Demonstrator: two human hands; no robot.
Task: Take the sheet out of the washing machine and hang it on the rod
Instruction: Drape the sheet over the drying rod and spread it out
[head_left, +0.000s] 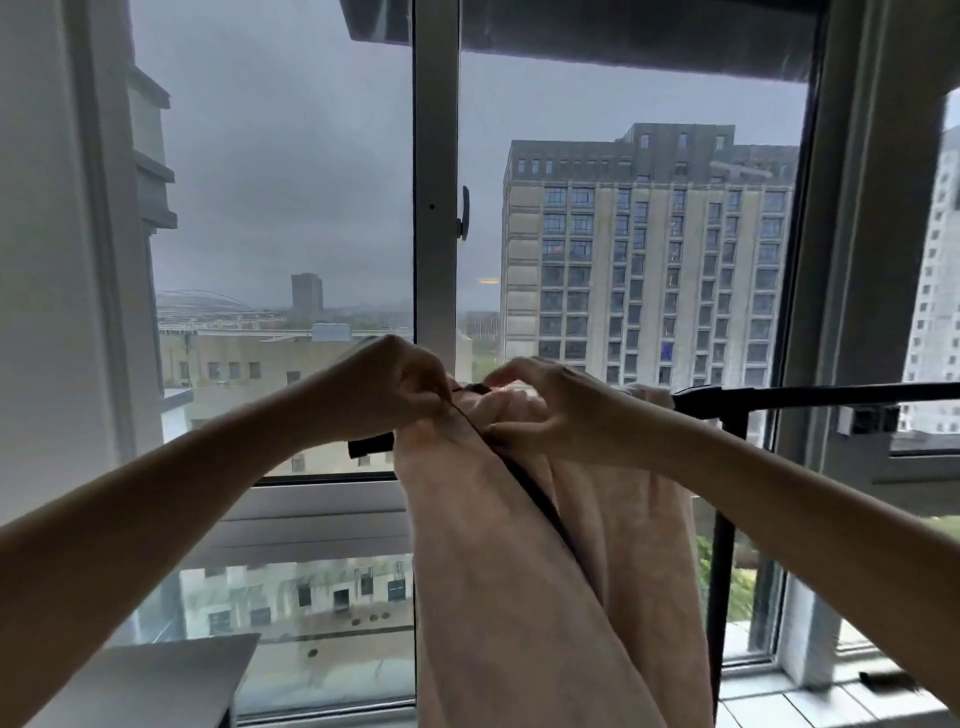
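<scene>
A pale pink sheet (498, 571) with a dark edge trim hangs bunched over a black rod (810, 397) that runs across in front of the window. The rod's left end (370, 446) sticks out below my left hand. My left hand (395, 389) grips the sheet's top at the rod. My right hand (540, 405) pinches the folds just to the right of it. The two hands are almost touching. The sheet drops straight down out of the bottom of the view.
A large window (436, 208) with a grey frame fills the view, with tall buildings outside. The rod's black upright (724, 571) stands behind the sheet at right. A white surface (156, 675) lies at lower left and a tiled sill (810, 701) at lower right.
</scene>
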